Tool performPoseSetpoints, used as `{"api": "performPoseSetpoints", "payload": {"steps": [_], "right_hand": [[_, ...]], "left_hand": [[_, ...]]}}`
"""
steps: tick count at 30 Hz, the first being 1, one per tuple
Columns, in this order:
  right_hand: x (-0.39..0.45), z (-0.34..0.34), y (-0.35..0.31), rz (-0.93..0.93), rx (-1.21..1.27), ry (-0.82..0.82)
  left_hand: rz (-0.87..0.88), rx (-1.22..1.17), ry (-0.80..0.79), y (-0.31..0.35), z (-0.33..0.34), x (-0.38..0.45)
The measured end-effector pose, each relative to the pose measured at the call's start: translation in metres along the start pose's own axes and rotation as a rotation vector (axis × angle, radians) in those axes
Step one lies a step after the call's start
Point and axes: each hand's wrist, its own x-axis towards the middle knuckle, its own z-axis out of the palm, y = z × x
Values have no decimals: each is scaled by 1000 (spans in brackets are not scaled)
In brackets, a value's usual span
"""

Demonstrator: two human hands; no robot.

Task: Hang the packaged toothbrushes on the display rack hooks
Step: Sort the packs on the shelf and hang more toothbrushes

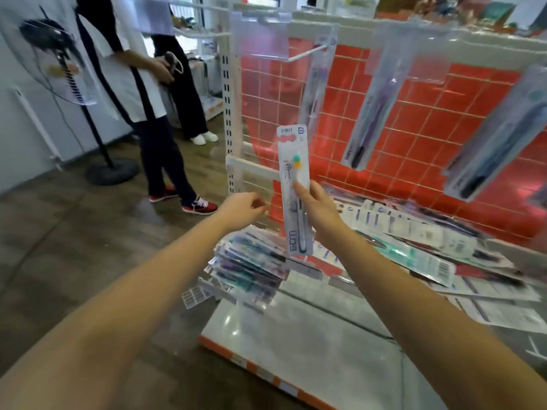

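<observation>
Red grid rack | right hand grips toothbrush pack upright | left hand loosely curled, empty

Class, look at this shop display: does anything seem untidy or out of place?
Yes. Packaged toothbrushes lie scattered and overlapping on the base shelf instead of hanging. The packs on the hooks hang tilted. The right hand holds one pack upright.

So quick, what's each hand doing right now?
Left hand: loosely curled, holding nothing.
Right hand: holding a toothbrush pack upright.
</observation>
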Motion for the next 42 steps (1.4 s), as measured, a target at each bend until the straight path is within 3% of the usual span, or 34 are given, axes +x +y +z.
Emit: {"api": "performPoseSetpoints", "payload": {"steps": [5,15,22,34,42], "right_hand": [[5,44,-8,-112,-2,-14],[49,143,-46,-198,37,129],[61,198,-78,-311,155,160],[83,212,-95,-387,73,373],[110,196,-95,-270,57,441]], "left_hand": [[-63,-31,6,-31,-13,-4],[17,131,58,-107,-81,9],[41,88,28,-153,-106,22],[199,65,-83,-157,-104,55],[248,27,-100,-165,-93,69]]}}
